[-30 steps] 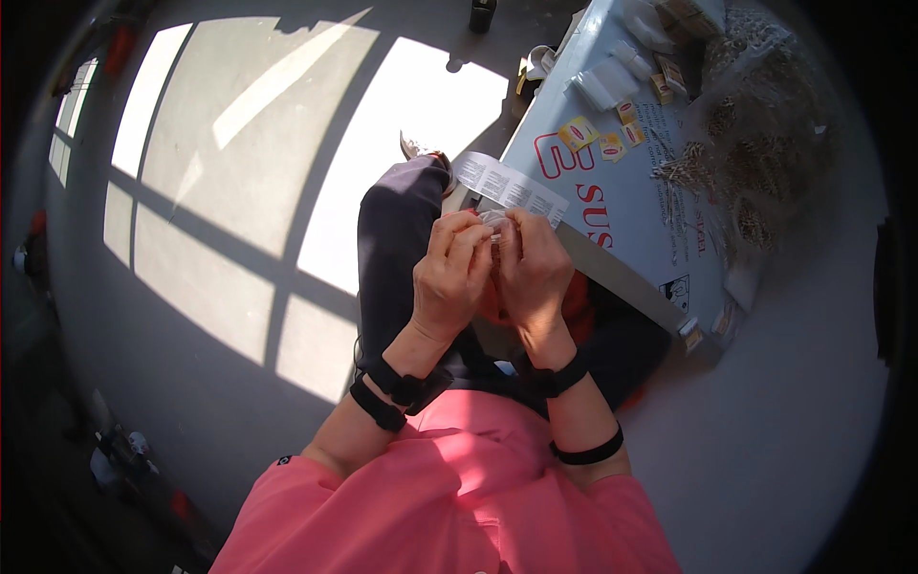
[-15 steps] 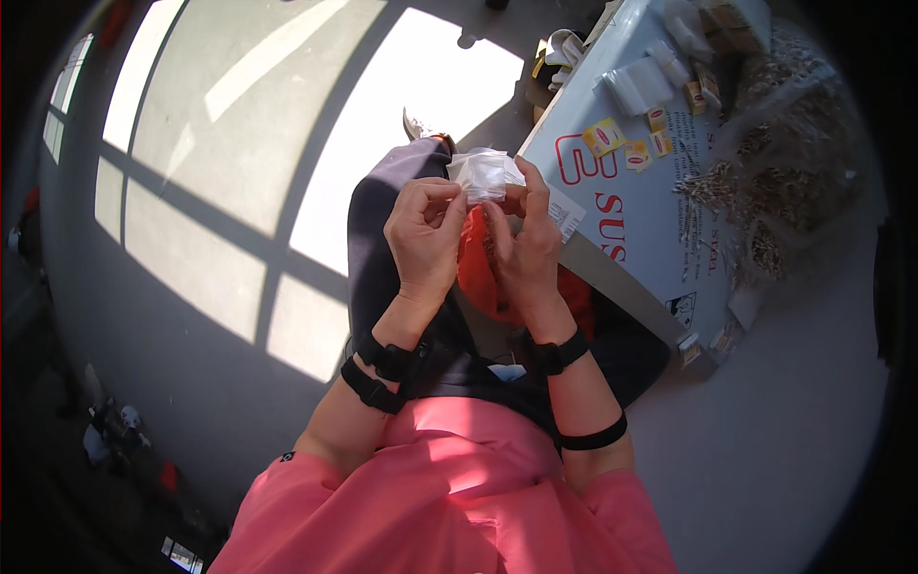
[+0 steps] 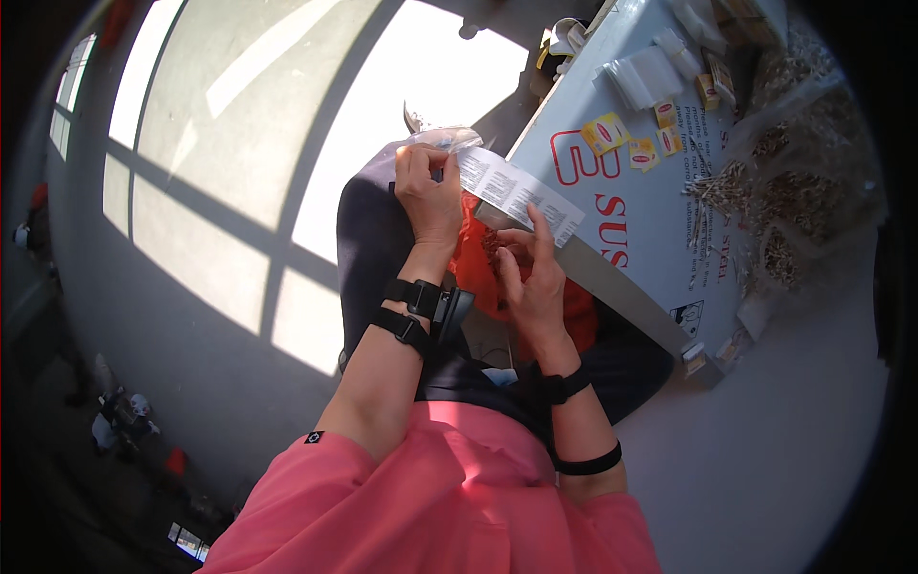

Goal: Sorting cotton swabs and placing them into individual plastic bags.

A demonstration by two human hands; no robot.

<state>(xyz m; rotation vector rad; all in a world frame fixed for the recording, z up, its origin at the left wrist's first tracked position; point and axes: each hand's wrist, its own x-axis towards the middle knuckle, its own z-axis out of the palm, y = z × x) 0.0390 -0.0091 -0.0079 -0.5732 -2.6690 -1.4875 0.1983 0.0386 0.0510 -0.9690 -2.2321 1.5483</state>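
My left hand [image 3: 427, 191] is closed, its fingertips pinching a small clear plastic bag [image 3: 461, 140] above my left knee. My right hand [image 3: 534, 282] hovers over my lap with the index finger stretched out and the thumb apart; I see nothing held in it. Beside its fingertips is a cluster of small dark-red pieces [image 3: 491, 246], partly hidden, on an orange-red cloth or bag [image 3: 475, 263]. Between the hands and just beyond them, a long white printed strip of paper [image 3: 516, 191] reaches over the table's near edge.
To my right stands a pale table [image 3: 650, 225] with red and black print. On it are several small yellow boxes [image 3: 604, 134], a stack of clear plastic bags [image 3: 639, 84] and a large clear bag of small brown metal-looking pieces [image 3: 779, 191]. Sunlit floor [image 3: 220, 143] lies left.
My hands have moved apart. The left has carried the clear bag up and left, uncovering the paper strip; the right has let go of the bag and dropped lower toward the dark-red pieces.
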